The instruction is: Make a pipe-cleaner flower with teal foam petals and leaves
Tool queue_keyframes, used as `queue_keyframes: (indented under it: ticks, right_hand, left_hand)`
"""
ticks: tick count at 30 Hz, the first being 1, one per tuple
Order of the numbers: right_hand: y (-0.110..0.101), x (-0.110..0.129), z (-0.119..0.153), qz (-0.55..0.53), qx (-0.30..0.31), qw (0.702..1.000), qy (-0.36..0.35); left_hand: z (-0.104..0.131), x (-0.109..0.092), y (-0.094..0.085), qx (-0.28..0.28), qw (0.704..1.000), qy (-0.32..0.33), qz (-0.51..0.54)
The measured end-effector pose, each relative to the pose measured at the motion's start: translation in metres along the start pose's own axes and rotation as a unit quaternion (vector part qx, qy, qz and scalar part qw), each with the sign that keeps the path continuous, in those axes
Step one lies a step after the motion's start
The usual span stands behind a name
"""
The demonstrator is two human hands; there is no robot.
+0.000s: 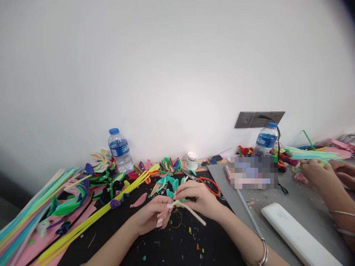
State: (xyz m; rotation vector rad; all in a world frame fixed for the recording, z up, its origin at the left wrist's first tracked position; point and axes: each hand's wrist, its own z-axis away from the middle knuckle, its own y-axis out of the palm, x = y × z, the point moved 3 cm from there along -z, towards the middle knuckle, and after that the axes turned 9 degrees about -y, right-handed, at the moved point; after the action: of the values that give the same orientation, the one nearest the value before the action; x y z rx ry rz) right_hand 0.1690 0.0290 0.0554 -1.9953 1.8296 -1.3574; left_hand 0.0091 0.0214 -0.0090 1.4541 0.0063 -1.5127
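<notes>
My left hand (155,214) and my right hand (197,197) meet over the black mat, fingertips pinched together around a cream pipe cleaner (194,214). Its free end slants down to the right, below my right fingers. A bit of pale green fuzzy stem shows between the two hands. Just under them, a thin gold ring (176,219) lies on the mat. Teal fuzzy petals (170,183) lie behind my hands, and a pink petal (139,200) is left of my left hand. Red-handled scissors (209,184) rest behind my right hand.
Long yellow pipe cleaners (97,214) and multicoloured bundles (30,207) cover the left. Water bottles stand at left (120,151) and right (265,140). A white spool (191,161) sits by the wall. Another person's hands (318,171) work at right, beyond a long white case (296,232).
</notes>
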Motion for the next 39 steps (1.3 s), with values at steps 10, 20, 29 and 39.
queue_keyframes:
  ticks: [10,20,29,39]
  right_hand:
    - [0.006,0.006,-0.002,0.006,0.018,1.000,0.003]
    - [0.007,-0.010,0.006,0.049,0.080,0.995,0.040]
    - [0.013,-0.016,0.009,0.028,0.019,0.979,0.199]
    - [0.030,-0.021,0.013,-0.286,-0.073,0.881,0.371]
  left_hand:
    - [0.000,0.007,-0.001,-0.036,0.996,-0.024,-0.079]
    - [-0.006,0.005,0.002,-0.121,0.962,0.021,-0.244]
    - [0.004,-0.006,0.013,-0.277,0.726,0.222,-0.589]
    - [0.009,-0.005,0.013,-0.304,0.614,0.307,-0.661]
